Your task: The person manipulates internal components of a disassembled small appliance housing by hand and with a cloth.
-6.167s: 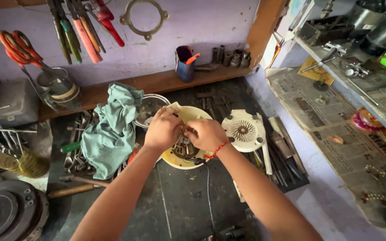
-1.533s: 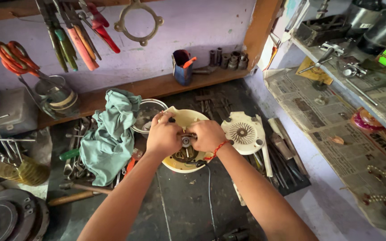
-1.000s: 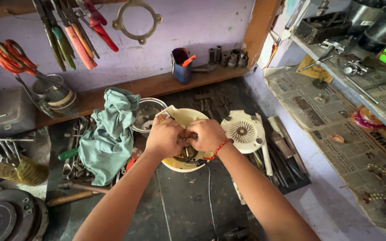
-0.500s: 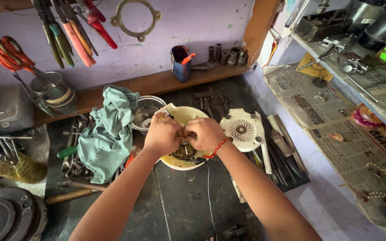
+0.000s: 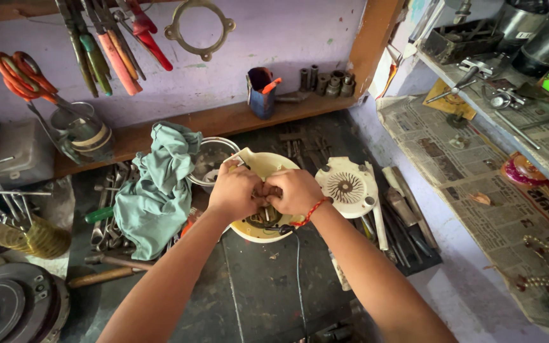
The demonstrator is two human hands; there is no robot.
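Left hand: the left hand point(image 5: 235, 188) is clenched over the small metal part at the centre of the round cream plastic motor housing point(image 5: 263, 206), knuckles up
Right hand: the right hand point(image 5: 295, 190), with a red thread at the wrist, grips the same part, fingertips touching those of the left
Housing: rests on the dark worktop point(image 5: 262, 286), between the crumpled green cloth point(image 5: 157, 187) and the white round vented cover point(image 5: 345, 186)
Slip risk: both hands bear on one small part, so a slip could likely scrape knuckles on the housing rim
Tip risk: the housing looks unclamped and may skid or rock towards the steel bowl point(image 5: 210, 159) just behind it
Wire risk: a thin dark wire point(image 5: 298, 267) trails from the housing towards the near edge and could snag
Hidden: the gripped part itself is covered by fingers; whether it is a shaft, nut or bearing cannot be told
Hard to read: the inside of the housing is mostly in shadow
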